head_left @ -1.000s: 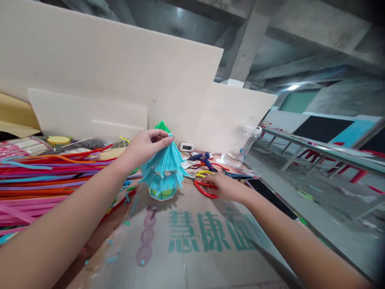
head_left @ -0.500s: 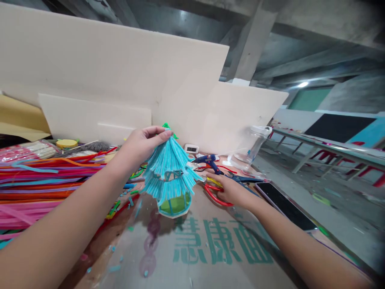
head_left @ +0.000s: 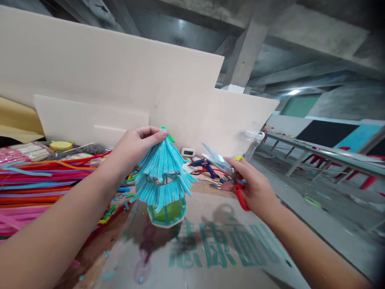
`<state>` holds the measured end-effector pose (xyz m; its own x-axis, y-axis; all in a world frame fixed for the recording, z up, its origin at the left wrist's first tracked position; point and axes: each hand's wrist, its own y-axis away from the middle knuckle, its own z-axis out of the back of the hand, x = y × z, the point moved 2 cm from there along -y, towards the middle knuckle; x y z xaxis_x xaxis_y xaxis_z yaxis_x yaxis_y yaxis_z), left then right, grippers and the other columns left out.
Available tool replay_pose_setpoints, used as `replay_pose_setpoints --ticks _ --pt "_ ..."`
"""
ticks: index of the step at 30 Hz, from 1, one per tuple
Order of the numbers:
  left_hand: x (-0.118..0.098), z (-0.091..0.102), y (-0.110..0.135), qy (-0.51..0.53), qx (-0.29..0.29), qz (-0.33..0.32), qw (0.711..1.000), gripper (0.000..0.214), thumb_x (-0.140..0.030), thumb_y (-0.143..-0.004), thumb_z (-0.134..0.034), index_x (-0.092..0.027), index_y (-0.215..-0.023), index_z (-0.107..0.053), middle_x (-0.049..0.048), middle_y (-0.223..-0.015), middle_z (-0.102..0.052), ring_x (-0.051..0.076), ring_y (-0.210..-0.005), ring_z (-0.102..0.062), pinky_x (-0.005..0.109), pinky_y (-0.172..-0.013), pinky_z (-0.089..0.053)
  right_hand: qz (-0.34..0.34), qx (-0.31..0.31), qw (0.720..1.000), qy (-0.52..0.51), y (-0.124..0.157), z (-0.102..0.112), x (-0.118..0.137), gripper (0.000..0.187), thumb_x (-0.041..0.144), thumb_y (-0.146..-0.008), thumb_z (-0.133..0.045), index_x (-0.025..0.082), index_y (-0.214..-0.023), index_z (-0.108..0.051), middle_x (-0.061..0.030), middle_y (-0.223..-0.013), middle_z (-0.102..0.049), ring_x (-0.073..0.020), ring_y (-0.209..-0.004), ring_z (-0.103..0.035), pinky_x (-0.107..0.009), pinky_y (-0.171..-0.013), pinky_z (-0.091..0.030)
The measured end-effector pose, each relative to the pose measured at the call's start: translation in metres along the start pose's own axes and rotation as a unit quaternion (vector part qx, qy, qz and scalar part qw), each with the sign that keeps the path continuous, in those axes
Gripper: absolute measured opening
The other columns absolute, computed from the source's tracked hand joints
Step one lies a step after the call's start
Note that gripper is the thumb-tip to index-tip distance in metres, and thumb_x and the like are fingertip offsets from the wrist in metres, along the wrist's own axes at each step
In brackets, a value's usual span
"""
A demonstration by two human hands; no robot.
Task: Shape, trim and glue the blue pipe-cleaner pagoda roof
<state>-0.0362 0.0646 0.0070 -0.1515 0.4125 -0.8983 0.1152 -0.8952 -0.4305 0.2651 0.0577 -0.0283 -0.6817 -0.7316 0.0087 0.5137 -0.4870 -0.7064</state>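
Note:
My left hand (head_left: pixel 144 140) pinches the tip of a small pavilion model (head_left: pixel 164 172) with two tiers of blue pipe-cleaner roofing. A bit of green shows at its peak, and its base is green with blue posts. The model hangs upright above the printed board (head_left: pixel 228 249), casting a shadow there. In my right hand (head_left: pixel 255 180) are scissors (head_left: pixel 221 160) with red and yellow handles. Their blades are parted and point left toward the roof, apart from it.
Many coloured pipe cleaners (head_left: pixel 36 188) lie in a pile on the left. Behind the model are a small digital clock (head_left: pixel 188 152) and a blue glue gun (head_left: pixel 204 166). A clear jar (head_left: pixel 252 144) stands at back right, before tall white panels (head_left: pixel 180 100).
My right hand has lifted the scissors off the table, up and to the right, and their blades now show parted. The model has shifted slightly left and down in view.

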Motion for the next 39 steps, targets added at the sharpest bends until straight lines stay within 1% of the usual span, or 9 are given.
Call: replay_pose_setpoints --ticks 2,4,6,10,14,19,25,31,39 --pt "0.001 0.0 0.0 0.013 0.005 0.011 1.0 0.035 -0.05 -0.067 -0.073 -0.018 -0.082 -0.069 0.0021 -0.072 -0.066 0.015 -0.06 -0.057 0.024 -0.052 -0.041 0.039 -0.008 0.999 0.037 0.001 0.0 0.008 0.039 0.036 -0.086 -0.061 0.024 -0.121 -0.05 -0.0063 -0.089 -0.052 -0.0195 -0.078 -0.051 -0.031 -0.067 -0.044" --pt "0.002 -0.001 0.0 0.025 0.007 0.018 0.999 0.036 -0.05 -0.066 -0.074 -0.018 -0.082 -0.069 0.0013 -0.07 -0.064 0.015 -0.057 -0.056 0.024 -0.05 -0.041 0.053 -0.015 0.995 0.086 0.002 -0.003 0.012 0.036 0.042 -0.083 -0.063 0.022 -0.112 -0.055 -0.0065 -0.087 -0.049 -0.0202 -0.076 -0.048 -0.032 -0.065 -0.042" --pt "0.004 -0.001 0.0 0.036 0.015 0.026 0.999 0.035 -0.049 -0.067 -0.074 -0.018 -0.081 -0.067 0.0003 -0.067 -0.063 0.014 -0.054 -0.055 0.024 -0.048 -0.041 0.064 -0.022 0.989 0.128 0.004 -0.007 0.014 0.04 0.05 -0.081 -0.063 0.021 -0.106 -0.057 -0.0066 -0.086 -0.048 -0.0199 -0.074 -0.045 -0.032 -0.063 -0.04" --pt "0.004 -0.004 0.001 0.046 0.028 0.036 0.998 0.032 -0.048 -0.069 -0.073 -0.019 -0.081 -0.067 -0.0014 -0.063 -0.06 0.012 -0.049 -0.051 0.022 -0.043 -0.038 0.084 -0.04 0.982 0.166 0.007 -0.009 0.017 0.048 0.058 -0.081 -0.059 0.018 -0.107 -0.057 -0.0074 -0.084 -0.048 -0.0197 -0.074 -0.044 -0.031 -0.062 -0.038" --pt "0.0 -0.007 0.004 0.045 0.03 0.048 0.997 0.027 -0.044 -0.072 -0.071 -0.019 -0.079 -0.065 -0.0042 -0.056 -0.054 0.008 -0.042 -0.044 0.02 -0.04 -0.034 0.106 -0.056 0.975 0.186 0.007 -0.009 0.022 0.046 0.056 -0.083 -0.059 0.016 -0.106 -0.058 -0.0066 -0.079 -0.047 -0.0184 -0.07 -0.042 -0.029 -0.06 -0.035" --pt "-0.004 -0.009 0.007 0.046 0.036 0.061 0.996 0.023 -0.041 -0.074 -0.07 -0.019 -0.078 -0.063 -0.0061 -0.052 -0.05 0.006 -0.039 -0.04 0.018 -0.037 -0.032 0.114 -0.065 0.971 0.198 0.006 -0.008 0.026 0.047 0.053 -0.082 -0.062 0.014 -0.107 -0.059 -0.008 -0.081 -0.05 -0.0188 -0.071 -0.043 -0.029 -0.059 -0.035" --pt "-0.003 -0.01 0.007 0.044 0.038 0.058 0.997 0.026 -0.043 -0.072 -0.07 -0.019 -0.079 -0.064 -0.0047 -0.057 -0.055 0.009 -0.044 -0.047 0.019 -0.04 -0.036 0.113 -0.063 0.972 0.198 0.007 -0.007 0.031 0.047 0.051 -0.081 -0.064 0.015 -0.111 -0.058 -0.0069 -0.078 -0.051 -0.0176 -0.068 -0.043 -0.028 -0.058 -0.033" --pt "-0.004 -0.009 0.007 0.047 0.04 0.051 0.997 0.027 -0.043 -0.073 -0.071 -0.018 -0.078 -0.062 -0.0059 -0.055 -0.051 0.007 -0.042 -0.043 0.018 -0.04 -0.034 0.117 -0.064 0.968 0.211 0.007 -0.005 0.031 0.047 0.053 -0.082 -0.062 0.015 -0.111 -0.059 -0.0061 -0.074 -0.053 -0.0181 -0.066 -0.046 -0.028 -0.058 -0.034" --pt "0.0 -0.009 0.004 0.042 0.045 0.035 0.997 0.035 -0.049 -0.068 -0.074 -0.017 -0.078 -0.062 -0.0032 -0.061 -0.056 0.009 -0.048 -0.049 0.019 -0.043 -0.037 0.121 -0.058 0.965 0.227 0.01 -0.01 0.026 0.047 0.054 -0.083 -0.061 0.016 -0.111 -0.058 -0.0069 -0.078 -0.062 -0.0207 -0.074 -0.058 -0.028 -0.059 -0.037"
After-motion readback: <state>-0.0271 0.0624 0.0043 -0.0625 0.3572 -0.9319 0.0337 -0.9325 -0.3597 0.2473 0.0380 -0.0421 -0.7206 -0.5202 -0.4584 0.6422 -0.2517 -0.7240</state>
